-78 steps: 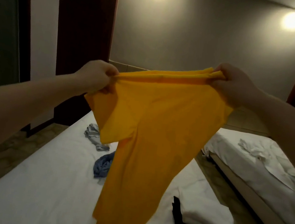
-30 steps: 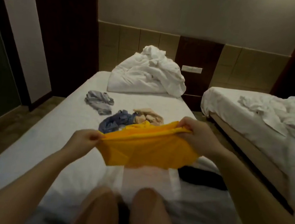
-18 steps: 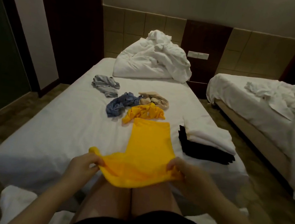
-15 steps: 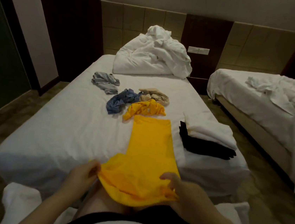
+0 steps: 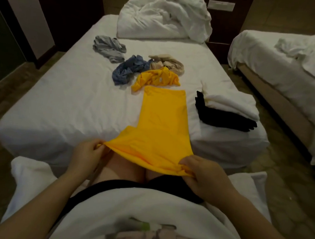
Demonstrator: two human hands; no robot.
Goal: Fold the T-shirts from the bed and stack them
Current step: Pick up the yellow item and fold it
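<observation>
Two hands pinching the near end of a yellow shirt (image 5: 162, 123), already narrowed lengthways.
Left hand (image 5: 88, 154) and right hand (image 5: 203, 173) are each gripping a near corner over the knees, probably keeping the cloth taut for a cross-fold. The shirt is lying on the bed (image 5: 72, 98), its long axis running straight away toward the loose shirts (image 5: 157, 78); the stack (image 5: 228, 109) is sitting to its right.

I am seeing the folded white T-shirt (image 5: 231, 104) hiding most of the folded black T-shirt (image 5: 227, 119) beneath it.
</observation>
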